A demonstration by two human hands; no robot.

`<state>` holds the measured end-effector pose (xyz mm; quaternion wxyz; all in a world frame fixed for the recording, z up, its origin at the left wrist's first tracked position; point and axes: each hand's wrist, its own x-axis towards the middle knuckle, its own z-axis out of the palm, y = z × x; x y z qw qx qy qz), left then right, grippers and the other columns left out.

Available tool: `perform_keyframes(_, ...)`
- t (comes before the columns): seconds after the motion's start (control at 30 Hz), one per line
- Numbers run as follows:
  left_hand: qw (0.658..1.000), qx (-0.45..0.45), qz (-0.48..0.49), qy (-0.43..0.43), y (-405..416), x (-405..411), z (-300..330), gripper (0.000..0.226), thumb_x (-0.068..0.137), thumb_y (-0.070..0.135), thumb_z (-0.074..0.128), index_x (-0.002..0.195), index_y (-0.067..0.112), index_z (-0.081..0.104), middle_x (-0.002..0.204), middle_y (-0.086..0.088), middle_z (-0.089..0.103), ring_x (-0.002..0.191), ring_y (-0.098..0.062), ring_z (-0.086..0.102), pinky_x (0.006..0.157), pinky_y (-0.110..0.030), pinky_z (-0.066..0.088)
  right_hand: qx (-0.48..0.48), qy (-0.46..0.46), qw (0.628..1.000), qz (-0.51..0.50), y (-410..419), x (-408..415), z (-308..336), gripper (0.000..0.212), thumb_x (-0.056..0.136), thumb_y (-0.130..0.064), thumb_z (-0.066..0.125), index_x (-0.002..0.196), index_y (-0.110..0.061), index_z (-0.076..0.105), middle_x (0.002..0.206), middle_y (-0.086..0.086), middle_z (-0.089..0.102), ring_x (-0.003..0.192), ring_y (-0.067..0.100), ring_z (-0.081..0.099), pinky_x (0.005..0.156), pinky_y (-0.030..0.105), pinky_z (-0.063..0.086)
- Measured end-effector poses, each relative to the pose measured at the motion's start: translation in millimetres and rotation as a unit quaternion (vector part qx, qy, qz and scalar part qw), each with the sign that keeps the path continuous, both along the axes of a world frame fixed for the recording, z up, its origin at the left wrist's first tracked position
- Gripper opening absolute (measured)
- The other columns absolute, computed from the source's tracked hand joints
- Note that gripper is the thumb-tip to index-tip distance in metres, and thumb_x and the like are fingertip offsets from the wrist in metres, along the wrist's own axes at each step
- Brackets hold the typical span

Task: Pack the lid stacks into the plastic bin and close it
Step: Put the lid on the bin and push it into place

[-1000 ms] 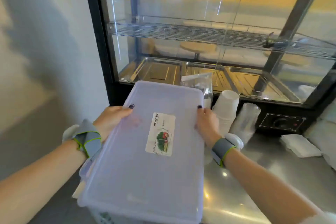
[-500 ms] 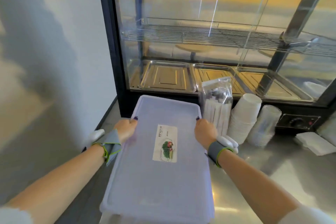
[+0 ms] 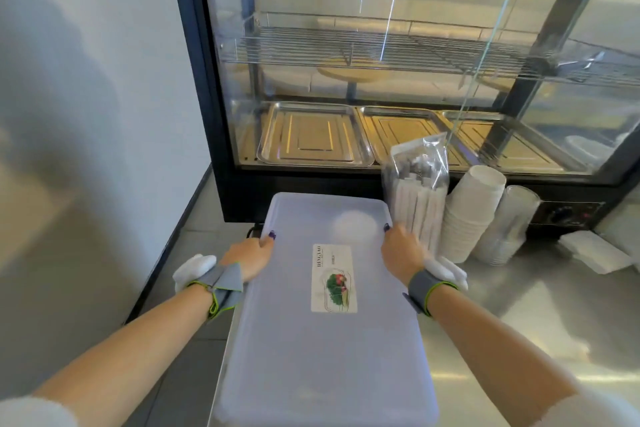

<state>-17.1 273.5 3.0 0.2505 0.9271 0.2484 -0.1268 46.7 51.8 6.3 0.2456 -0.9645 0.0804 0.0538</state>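
Translucent lid (image 3: 325, 340) lying flat over the plastic bin, centre of view, on a steel counter (image 3: 526, 329). Left hand (image 3: 247, 258) grips the lid's edge at 9 o'clock, right hand (image 3: 401, 253) at 3 o'clock, fingers curled over the rim. A sticker (image 3: 334, 278) on the lid shows vegetables; its writing is too small to read. At 2 o'clock, touching the right hand: a bag of wrapped straws (image 3: 417, 194), then stacked paper cups (image 3: 471, 211) and clear cups (image 3: 509, 225). At 12 o'clock, a glass display case (image 3: 381, 80)
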Motion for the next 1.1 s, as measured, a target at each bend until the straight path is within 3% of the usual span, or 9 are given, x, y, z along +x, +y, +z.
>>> perform_keyframes(0.27,0.996,-0.076,0.047,-0.009,25,-15,-2,0.066,0.097,0.049,0.024,0.117,-0.004,0.059,0.114,-0.028,0.063,0.113,-0.038,0.060,0.084,-0.029,0.046,0.012,0.032,0.998,0.056,14,1,-3,0.042,0.100,-0.031,0.021,0.117,-0.002,0.047,0.126,0.026,0.057,0.115,0.042,0.055,0.083,0.040,0.040)
perform_keyframes(0.4,0.986,-0.130,0.062,-0.080,33,-2,4,0.048,0.098,0.040,0.031,0.084,0.000,0.053,0.114,-0.033,0.061,0.112,-0.042,0.058,0.089,-0.039,0.047,0.038,0.037,0.997,0.056,18,9,3,0.045,0.100,-0.033,0.023,0.119,-0.001,0.047,0.128,0.026,0.055,0.117,0.042,0.052,0.092,0.041,0.042)
perform_keyframes(0.47,0.975,-0.175,0.072,-0.116,35,11,6,0.044,0.098,0.035,0.032,0.091,0.001,0.058,0.097,-0.024,0.060,0.100,-0.032,0.059,0.085,-0.036,0.045,0.066,0.033,0.995,0.064,20,17,8,0.045,0.101,-0.032,0.024,0.122,0.002,0.046,0.129,0.026,0.052,0.119,0.041,0.050,0.095,0.042,0.041)
perform_keyframes(0.57,0.952,-0.240,0.121,-0.148,37,33,7,0.045,0.098,0.032,0.037,0.126,0.002,0.057,0.128,-0.016,0.057,0.123,-0.029,0.052,0.105,-0.036,0.038,0.087,0.027,0.994,0.064,27,33,12,0.045,0.101,-0.027,0.023,0.129,0.003,0.043,0.133,0.026,0.048,0.122,0.040,0.046,0.098,0.042,0.039)
perform_keyframes(0.7,0.915,-0.320,0.163,-0.182,38,60,0,0.046,0.096,0.030,0.043,0.133,0.003,0.052,0.139,-0.016,0.053,0.128,-0.029,0.049,0.106,-0.033,0.036,0.113,-0.006,0.992,0.051,34,53,4,0.044,0.100,-0.019,0.023,0.124,0.006,0.049,0.127,0.027,0.053,0.118,0.038,0.050,0.095,0.040,0.041)
perform_keyframes(0.83,0.914,-0.300,0.175,-0.210,39,74,-7,0.042,0.095,0.029,0.048,0.123,0.000,0.060,0.130,-0.018,0.059,0.104,-0.021,0.052,0.083,-0.024,0.033,0.141,-0.002,0.989,0.036,35,67,-12,0.041,0.099,-0.020,0.024,0.119,0.003,0.051,0.123,0.025,0.056,0.113,0.037,0.053,0.085,0.037,0.042)
perform_keyframes(0.97,0.889,-0.328,0.222,-0.228,39,79,-9,0.036,0.090,0.013,0.055,0.121,-0.004,0.062,0.107,-0.034,0.061,0.123,-0.035,0.053,0.084,-0.025,0.034,0.188,0.015,0.982,0.023,32,77,-20,0.031,0.099,-0.026,0.031,0.088,-0.008,0.055,0.120,0.027,0.057,0.106,0.039,0.052,0.076,0.030,0.030)
perform_keyframes(1.07,0.879,-0.328,0.255,-0.233,35,83,-6,0.037,0.090,0.010,0.056,0.123,-0.005,0.061,0.094,-0.027,0.069,0.121,-0.033,0.055,0.071,-0.022,0.038,0.218,0.007,0.976,0.015,32,80,-24,0.028,0.097,-0.023,0.035,0.072,-0.016,0.044,0.101,0.024,0.056,0.092,0.030,0.048,0.076,0.030,0.030)
perform_keyframes(1.1,0.879,-0.326,0.257,-0.234,35,83,-5,0.037,0.089,0.009,0.057,0.123,-0.004,0.061,0.083,-0.010,0.078,0.115,-0.029,0.056,0.068,-0.020,0.038,0.232,0.009,0.973,0.011,31,80,-25,0.027,0.097,-0.023,0.036,0.072,-0.014,0.044,0.092,0.019,0.052,0.092,0.031,0.047,0.076,0.031,0.031)
